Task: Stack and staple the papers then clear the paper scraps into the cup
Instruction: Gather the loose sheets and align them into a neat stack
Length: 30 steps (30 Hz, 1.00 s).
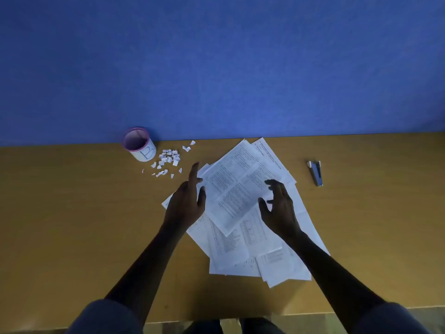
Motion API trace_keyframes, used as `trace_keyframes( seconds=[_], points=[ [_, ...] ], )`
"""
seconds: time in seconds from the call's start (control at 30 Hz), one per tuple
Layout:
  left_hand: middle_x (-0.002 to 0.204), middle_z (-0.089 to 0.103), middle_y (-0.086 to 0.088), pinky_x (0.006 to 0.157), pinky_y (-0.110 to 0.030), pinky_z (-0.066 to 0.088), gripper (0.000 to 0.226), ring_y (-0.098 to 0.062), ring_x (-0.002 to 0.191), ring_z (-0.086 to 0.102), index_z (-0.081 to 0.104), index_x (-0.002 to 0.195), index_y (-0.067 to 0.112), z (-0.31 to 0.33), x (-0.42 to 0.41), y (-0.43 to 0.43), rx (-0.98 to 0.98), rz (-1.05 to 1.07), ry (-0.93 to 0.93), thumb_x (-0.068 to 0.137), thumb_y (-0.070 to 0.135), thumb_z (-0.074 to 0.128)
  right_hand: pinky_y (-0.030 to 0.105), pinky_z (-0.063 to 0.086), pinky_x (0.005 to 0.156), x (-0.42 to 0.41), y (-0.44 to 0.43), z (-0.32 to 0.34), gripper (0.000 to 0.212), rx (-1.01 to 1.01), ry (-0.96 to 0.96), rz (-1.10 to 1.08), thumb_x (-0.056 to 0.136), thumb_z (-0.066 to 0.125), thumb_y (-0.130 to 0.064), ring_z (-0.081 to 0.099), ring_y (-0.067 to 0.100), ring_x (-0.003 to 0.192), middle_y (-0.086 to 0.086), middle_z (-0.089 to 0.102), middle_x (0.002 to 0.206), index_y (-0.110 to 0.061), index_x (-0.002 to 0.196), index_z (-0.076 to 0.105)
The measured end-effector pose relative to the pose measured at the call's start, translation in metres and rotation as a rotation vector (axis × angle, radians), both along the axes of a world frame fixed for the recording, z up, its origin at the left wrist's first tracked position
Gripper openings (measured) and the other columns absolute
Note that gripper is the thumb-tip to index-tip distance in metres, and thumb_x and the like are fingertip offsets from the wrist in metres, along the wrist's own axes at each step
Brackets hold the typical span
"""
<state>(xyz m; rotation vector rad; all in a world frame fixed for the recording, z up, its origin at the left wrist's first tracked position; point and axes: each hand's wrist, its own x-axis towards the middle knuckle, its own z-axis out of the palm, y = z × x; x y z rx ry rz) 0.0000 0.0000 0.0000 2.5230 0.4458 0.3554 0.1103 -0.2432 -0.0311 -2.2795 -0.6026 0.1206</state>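
We note a blue wall [216, 63] behind the desk [72, 213]. Printed papers [240, 213] lie fanned loosely at desk centre. Left hand [186, 203] and right hand [280, 208] hover over them, fingers spread, gripping nothing. Cup [139, 144] stands far left; stapler [316, 172] lies right; paper scraps [168, 160] sit just beside the cup.

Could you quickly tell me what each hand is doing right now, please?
Left hand: open, holding nothing, over the loose papers.
Right hand: open, fingers spread, holding nothing.
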Motion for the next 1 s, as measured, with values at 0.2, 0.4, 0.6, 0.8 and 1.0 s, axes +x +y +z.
trace_keyframes(
  seconds=[0.2, 0.4, 0.6, 0.8, 1.0],
  points=[
    [0.114, 0.078, -0.010, 0.088, -0.048, 0.065, 0.062, -0.028, 0.100, 0.077, 0.045, 0.149, 0.010, -0.021, 0.034, 0.003, -0.120, 0.053, 0.100, 0.093, 0.017, 0.073, 0.011, 0.056, 0.070, 0.000, 0.009, -0.017, 0.040, -0.005, 0.455, -0.311, 0.089, 0.075, -0.009, 0.070, 0.017, 0.093, 0.005, 0.068, 0.123, -0.009, 0.127, 0.061],
    [0.138, 0.067, -0.012, 0.105, -0.046, 0.056, 0.060, -0.032, 0.127, 0.065, 0.049, 0.146, 0.010, -0.039, 0.070, 0.009, -0.192, 0.116, 0.287, 0.093, 0.016, 0.074, 0.049, 0.060, 0.093, 0.006, 0.021, -0.033, 0.042, 0.023, 0.749, -0.571, 0.083, 0.070, -0.014, 0.071, 0.028, 0.100, 0.001, 0.074, 0.097, -0.013, 0.125, 0.064],
    [0.144, 0.061, -0.014, 0.108, -0.046, 0.052, 0.063, -0.035, 0.133, 0.059, 0.047, 0.147, 0.007, -0.045, 0.092, 0.017, -0.156, 0.163, 0.386, 0.091, 0.018, 0.075, 0.044, 0.060, 0.088, 0.009, 0.024, -0.043, 0.028, 0.073, 0.792, -0.680, 0.087, 0.070, -0.011, 0.071, 0.027, 0.092, 0.001, 0.073, 0.081, -0.013, 0.114, 0.068],
    [0.135, 0.066, -0.012, 0.105, -0.049, 0.054, 0.056, -0.035, 0.123, 0.064, 0.049, 0.139, 0.010, -0.051, 0.099, 0.019, -0.091, 0.155, 0.431, 0.091, 0.027, 0.074, 0.038, 0.061, 0.079, 0.009, 0.027, -0.049, 0.021, 0.064, 0.802, -0.727, 0.082, 0.073, -0.022, 0.071, 0.023, 0.083, 0.001, 0.075, 0.076, -0.009, 0.100, 0.074],
    [0.136, 0.066, -0.010, 0.110, -0.052, 0.047, 0.052, -0.036, 0.126, 0.062, 0.051, 0.140, 0.011, -0.048, 0.101, 0.014, -0.079, 0.159, 0.414, 0.094, 0.027, 0.071, 0.047, 0.060, 0.090, 0.010, 0.028, -0.055, 0.032, 0.063, 0.808, -0.718, 0.071, 0.077, -0.035, 0.071, 0.028, 0.094, -0.003, 0.077, 0.083, -0.019, 0.099, 0.076]
  ],
)
